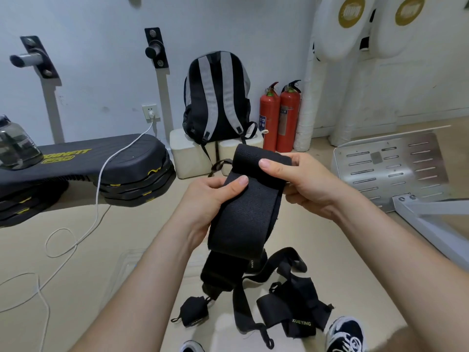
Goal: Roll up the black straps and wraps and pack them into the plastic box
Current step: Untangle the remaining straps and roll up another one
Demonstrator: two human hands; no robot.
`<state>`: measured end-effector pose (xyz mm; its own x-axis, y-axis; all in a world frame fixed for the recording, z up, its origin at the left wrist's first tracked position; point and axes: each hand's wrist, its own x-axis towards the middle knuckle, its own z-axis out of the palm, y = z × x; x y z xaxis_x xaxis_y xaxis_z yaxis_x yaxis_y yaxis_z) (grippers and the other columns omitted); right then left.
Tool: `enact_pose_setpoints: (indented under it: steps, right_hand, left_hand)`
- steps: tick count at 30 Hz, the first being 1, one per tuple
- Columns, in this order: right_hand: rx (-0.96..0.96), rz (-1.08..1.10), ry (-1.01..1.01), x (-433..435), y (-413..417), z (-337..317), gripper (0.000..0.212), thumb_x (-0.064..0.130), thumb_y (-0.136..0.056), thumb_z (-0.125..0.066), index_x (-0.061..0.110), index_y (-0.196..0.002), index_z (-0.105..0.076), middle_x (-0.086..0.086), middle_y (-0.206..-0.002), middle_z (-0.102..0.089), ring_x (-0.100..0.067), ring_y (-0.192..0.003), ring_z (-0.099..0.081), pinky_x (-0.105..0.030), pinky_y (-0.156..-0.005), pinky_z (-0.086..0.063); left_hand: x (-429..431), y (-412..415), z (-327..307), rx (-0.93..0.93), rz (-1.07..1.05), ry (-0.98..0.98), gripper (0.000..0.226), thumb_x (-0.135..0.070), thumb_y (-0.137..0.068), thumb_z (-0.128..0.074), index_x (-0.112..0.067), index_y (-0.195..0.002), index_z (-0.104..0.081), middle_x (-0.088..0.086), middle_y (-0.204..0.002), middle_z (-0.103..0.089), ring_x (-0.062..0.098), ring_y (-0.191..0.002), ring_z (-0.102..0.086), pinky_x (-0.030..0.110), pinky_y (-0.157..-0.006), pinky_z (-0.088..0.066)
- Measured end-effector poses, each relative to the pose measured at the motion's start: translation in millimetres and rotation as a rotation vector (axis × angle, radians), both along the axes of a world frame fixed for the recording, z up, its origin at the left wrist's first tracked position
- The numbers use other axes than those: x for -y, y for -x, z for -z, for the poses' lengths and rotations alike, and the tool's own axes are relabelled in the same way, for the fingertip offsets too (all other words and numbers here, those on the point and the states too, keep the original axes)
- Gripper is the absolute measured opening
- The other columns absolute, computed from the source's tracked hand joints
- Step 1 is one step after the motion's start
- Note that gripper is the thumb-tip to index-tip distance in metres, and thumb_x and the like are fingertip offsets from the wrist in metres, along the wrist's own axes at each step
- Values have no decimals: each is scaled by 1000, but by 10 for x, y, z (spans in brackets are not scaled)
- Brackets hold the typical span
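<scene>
I hold a wide black elastic wrap [247,207] up in front of me. My left hand [210,196] grips its left edge with the thumb on top. My right hand [294,174] pinches the folded upper end, thumb pressed on the fabric. The wrap's tail hangs down to the floor. Below lie several loose black straps [291,308] and one small rolled wrap [193,313]. A clear plastic box [132,265] sits on the floor under my left forearm, mostly hidden.
Black step platforms [101,168] with a water jug [15,146] stand at left. A white cable [76,242] trails over the floor. A backpack [218,97] on white blocks and two fire extinguishers [279,118] line the wall. A metal plate [390,168] lies right. My shoes [345,336] show below.
</scene>
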<state>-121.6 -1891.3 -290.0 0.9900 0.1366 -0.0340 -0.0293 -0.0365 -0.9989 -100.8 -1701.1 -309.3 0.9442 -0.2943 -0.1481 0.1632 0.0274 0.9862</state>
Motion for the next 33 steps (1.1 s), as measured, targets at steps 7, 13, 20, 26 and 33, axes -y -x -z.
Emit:
enact_pose_setpoints:
  steps: [7, 13, 20, 26, 33]
  right_hand:
    - [59, 96, 39, -99, -38, 55, 24, 27, -87, -73, 10, -98, -61, 7, -58, -37, -5, -44, -24, -20, -42, -16]
    - [62, 131, 23, -105, -49, 65, 25, 29, -88, -71, 8, -99, -62, 8, -56, -37, -4, -43, -24, -19, -41, -17]
    - [11, 52, -13, -135, -25, 62, 34, 44, -75, -71, 15, -86, -56, 5, -58, -39, -6, -45, -26, -19, -42, -16]
    - [84, 96, 7, -242, -26, 136, 30, 24, -89, -71, -5, -97, -66, 2, -60, -65, -3, -50, -57, -15, -45, -41]
    - [194, 122, 38, -259, -69, 161, 18, 18, -86, -74, 3, -93, -68, -5, -80, -68, -9, -72, -65, -21, -66, -53]
  left_hand:
    - [50, -46, 73, 273, -380, -213, 21, -26, -71, -87, -20, -79, -69, -7, -63, -71, 7, -63, -67, 25, -63, -54]
    - [26, -41, 71, 196, -241, -136, 23, -36, -79, -79, -13, -80, -75, 2, -85, -76, 13, -84, -70, 36, -83, -55]
    - [31, -53, 58, 56, 106, -16, 33, -37, -97, -54, -11, -107, -71, 6, -104, -75, 18, -99, -70, 27, -78, -50]
    - [112, -52, 119, 21, 111, -78, 13, -6, -93, -59, -6, -93, -72, 12, -96, -75, 30, -99, -69, 42, -92, -52]
    - [160, 63, 140, -60, 132, 116, 16, -9, -95, -56, -3, -92, -71, 10, -89, -74, 20, -84, -71, 26, -69, -54]
